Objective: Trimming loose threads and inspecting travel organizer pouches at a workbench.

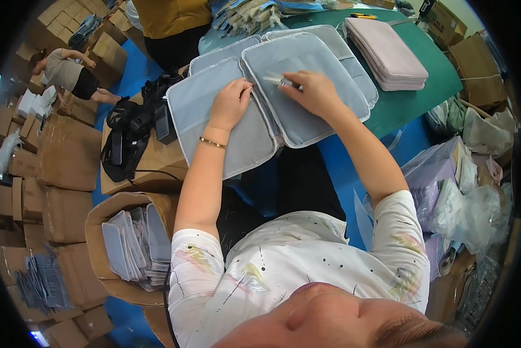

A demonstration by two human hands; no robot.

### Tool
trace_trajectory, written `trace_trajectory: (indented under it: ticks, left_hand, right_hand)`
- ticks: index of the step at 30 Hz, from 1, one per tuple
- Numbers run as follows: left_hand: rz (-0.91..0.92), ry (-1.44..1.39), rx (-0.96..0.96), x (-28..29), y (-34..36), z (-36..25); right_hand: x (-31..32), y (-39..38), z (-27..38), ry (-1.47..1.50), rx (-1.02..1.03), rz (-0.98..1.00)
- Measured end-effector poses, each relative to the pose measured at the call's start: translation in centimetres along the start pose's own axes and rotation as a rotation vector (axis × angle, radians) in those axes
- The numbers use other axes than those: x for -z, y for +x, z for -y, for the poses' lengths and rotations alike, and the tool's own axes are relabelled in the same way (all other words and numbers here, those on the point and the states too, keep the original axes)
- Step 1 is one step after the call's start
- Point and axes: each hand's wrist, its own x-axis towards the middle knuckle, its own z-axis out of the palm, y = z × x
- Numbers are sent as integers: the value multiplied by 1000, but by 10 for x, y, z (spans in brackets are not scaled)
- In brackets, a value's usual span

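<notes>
An open grey-lined zip case [312,75] lies spread before me, its two halves joined along a spine with pale edging. My left hand [231,101] rests on the left half, fingers pinched together beside the inner edge near the spine; whatever is between the fingertips is too small to make out. Above the right half, my right hand [315,93] is closed around small thread snips [285,82], their pale blades pointing left toward the left hand. Another open grey case [356,72] shows from underneath, beyond the top one.
Pink cases [388,52] are stacked on the green table [426,101] at right. Black straps and gear [135,124] lie on a carton to the left. A carton [101,264] of grey cases stands by my left elbow. Two people are beyond; plastic-wrapped goods [446,185] are piled right.
</notes>
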Motion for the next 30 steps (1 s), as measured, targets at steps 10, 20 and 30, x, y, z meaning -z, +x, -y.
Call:
trace_trajectory:
  ticks: [10, 20, 30]
  left_hand:
    - [18, -81, 63, -2, 4, 5]
    - [-22, 14, 11, -5, 1, 6]
    - [-48, 1, -33, -4, 0, 9]
  right_hand:
    - [-14, 4, 40, -373, 77, 199]
    - [-18, 2, 54, -379, 113, 158]
    - [-18, 4, 47, -389, 76, 174]
